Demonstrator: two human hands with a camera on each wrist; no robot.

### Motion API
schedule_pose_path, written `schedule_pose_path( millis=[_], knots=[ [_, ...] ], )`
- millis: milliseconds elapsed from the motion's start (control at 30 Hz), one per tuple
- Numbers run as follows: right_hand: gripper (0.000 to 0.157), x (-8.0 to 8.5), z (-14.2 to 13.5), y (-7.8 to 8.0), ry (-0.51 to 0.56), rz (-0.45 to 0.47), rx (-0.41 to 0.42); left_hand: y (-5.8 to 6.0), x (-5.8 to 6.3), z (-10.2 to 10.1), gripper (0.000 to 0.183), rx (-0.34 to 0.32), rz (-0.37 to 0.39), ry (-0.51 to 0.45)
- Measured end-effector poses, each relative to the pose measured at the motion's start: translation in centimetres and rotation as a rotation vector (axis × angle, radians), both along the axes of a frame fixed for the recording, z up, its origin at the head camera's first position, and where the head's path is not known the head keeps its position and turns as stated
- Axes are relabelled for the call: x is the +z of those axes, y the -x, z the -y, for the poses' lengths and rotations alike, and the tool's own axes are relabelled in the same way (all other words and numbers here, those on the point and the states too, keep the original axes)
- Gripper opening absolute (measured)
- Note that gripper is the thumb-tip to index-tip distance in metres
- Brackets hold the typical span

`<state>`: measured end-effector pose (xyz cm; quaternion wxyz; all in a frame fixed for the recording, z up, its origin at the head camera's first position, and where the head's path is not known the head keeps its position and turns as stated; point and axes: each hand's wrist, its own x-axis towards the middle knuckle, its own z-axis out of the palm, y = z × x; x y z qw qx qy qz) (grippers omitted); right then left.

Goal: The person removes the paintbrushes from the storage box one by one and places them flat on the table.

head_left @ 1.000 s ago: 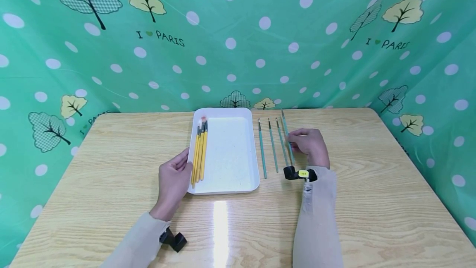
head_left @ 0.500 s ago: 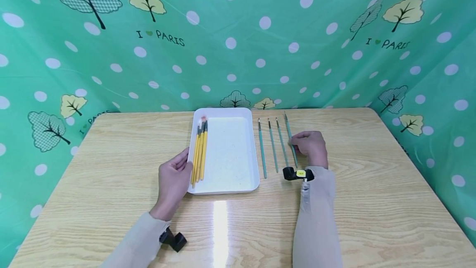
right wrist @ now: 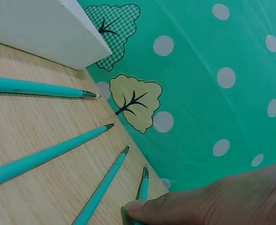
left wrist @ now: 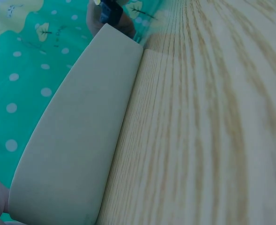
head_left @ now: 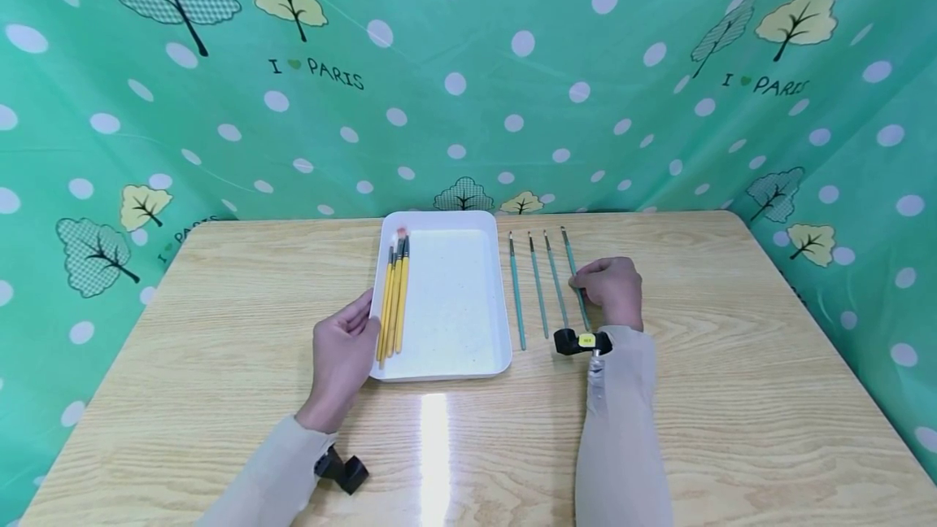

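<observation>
My right hand pinches the rightmost teal paintbrush, which lies on the table with its bristles toward the back. Left of it lie three more teal paintbrushes, the nearest being this one, spaced apart in a row. In the right wrist view my thumb presses on the handle of the held paintbrush. My left hand grips the left wall of a white tray. Inside it, several yellow-handled paintbrushes lie together along the left side. The left wrist view shows the tray's outer wall.
A wooden table carries everything, with bare wood on both sides of the tray and brushes. A green printed curtain hangs behind the table's back edge. A black wrist mount sits on the right sleeve.
My right hand has brought the rightmost teal paintbrush down and slightly right, laying it in line with the others. The left hand and tray stay put.
</observation>
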<state>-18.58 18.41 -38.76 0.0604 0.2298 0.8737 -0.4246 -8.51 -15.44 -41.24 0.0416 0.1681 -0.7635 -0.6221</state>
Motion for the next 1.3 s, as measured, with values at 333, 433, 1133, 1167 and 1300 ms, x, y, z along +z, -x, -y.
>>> schedule_pose_path(
  millis=[333,433,1133,1167,1300],
  knots=[
    [0.020,-0.01,-0.08,-0.06,-0.012,-0.008,0.010,-0.05,-0.02,-0.02,0.046,0.001,-0.018,-0.005],
    [0.020,0.04,-0.11,-0.08,-0.015,-0.006,0.011,-0.08,-0.05,-0.04,0.046,-0.004,-0.026,-0.011],
    [0.020,0.12,0.04,0.11,0.011,0.020,-0.018,-0.10,0.02,-0.04,0.047,-0.009,-0.024,-0.002],
    [0.020,0.11,0.05,0.13,0.012,0.023,-0.019,-0.10,0.02,-0.04,0.047,-0.009,-0.023,-0.002],
    [0.020,0.14,0.11,0.15,0.016,0.037,-0.026,-0.10,0.03,-0.01,0.047,-0.010,-0.021,-0.007]
  ],
)
